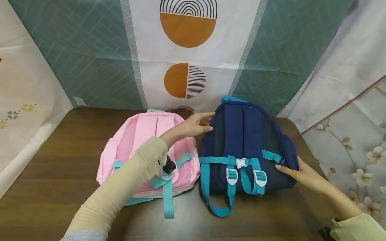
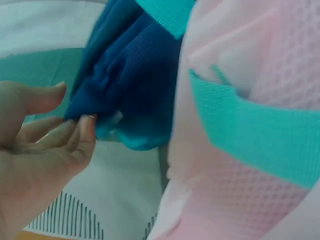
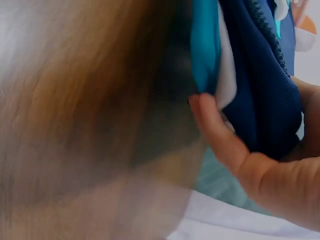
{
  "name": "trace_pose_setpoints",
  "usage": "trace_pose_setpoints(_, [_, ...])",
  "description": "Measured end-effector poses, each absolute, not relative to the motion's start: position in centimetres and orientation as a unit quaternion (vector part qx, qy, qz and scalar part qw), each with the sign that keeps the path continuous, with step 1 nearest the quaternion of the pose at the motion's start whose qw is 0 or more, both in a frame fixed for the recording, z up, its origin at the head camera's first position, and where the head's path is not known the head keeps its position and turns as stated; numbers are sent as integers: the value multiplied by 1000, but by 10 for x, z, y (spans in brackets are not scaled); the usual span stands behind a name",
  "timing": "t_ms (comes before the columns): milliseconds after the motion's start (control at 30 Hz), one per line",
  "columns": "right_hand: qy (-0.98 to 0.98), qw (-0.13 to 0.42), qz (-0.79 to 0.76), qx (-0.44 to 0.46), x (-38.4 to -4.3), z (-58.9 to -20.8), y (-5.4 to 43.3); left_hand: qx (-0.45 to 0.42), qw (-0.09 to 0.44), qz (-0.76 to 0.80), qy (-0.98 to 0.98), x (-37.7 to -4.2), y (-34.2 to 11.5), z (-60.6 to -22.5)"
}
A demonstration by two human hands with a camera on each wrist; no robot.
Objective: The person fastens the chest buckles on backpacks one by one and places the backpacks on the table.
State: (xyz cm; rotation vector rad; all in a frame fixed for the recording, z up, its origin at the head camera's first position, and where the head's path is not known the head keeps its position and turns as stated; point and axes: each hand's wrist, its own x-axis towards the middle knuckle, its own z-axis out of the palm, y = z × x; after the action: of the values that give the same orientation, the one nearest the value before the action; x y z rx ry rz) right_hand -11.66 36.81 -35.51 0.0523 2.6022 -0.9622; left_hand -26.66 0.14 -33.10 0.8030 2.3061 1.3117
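Observation:
A navy backpack (image 1: 241,144) lies on the table with its strap side up and its teal straps and white buckles showing. At its lower right corner my right hand (image 1: 294,172) grips it, thumb on top and fingers underneath; the right wrist view shows those fingers (image 3: 220,130) against the navy and teal fabric. My left hand (image 1: 196,124) is at the bag's upper left edge. Its fingers are loosely bent and a fingertip meets the fabric, while the thumb (image 2: 45,97) stands apart. Under my left forearm lies a pink backpack (image 1: 144,130) with teal straps.
Both bags rest on a brown wooden table (image 1: 54,167). A patterned cloth (image 1: 99,50) hangs behind the table's far edge, with floral cloth (image 1: 359,150) on the right. A loose teal strap (image 1: 220,211) loops below the navy bag.

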Motion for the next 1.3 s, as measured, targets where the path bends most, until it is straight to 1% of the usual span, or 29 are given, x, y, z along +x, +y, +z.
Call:
trace_pose_setpoints(133, [945,203,-257,15,-127,-367,365,317,225,386,837,-264,7,-344])
trace_pose_setpoints(267, [961,199,-192,-16,-140,-369,359,310,256,339,851,-265,8,-359])
trace_pose_setpoints(467, [971,175,-161,-20,-156,-368,351,308,238,256,885,-270,15,-369])
trace_pose_setpoints(667, [983,136,-121,-31,-158,-366,340,290,241,149,914,-261,25,-359])
trace_pose_setpoints(767, [987,94,-110,-65,-155,-362,331,330,240,87,909,-249,34,-348])
trace_pose_setpoints(900, [979,38,-138,-146,-152,-356,314,423,252,42,869,-230,52,-329])
trace_pose_setpoints(1000, [965,40,-178,-190,-152,-352,300,455,251,17,854,-220,68,-321])
trace_pose_setpoints(1133, [954,51,-198,-220,-155,-353,285,451,240,-23,860,-216,87,-324])
trace_pose_setpoints(1233, [951,51,-191,-239,-157,-357,279,444,245,-41,861,-215,98,-329])
trace_pose_setpoints(1300, [950,46,-187,-245,-157,-362,277,445,239,-52,861,-214,104,-333])
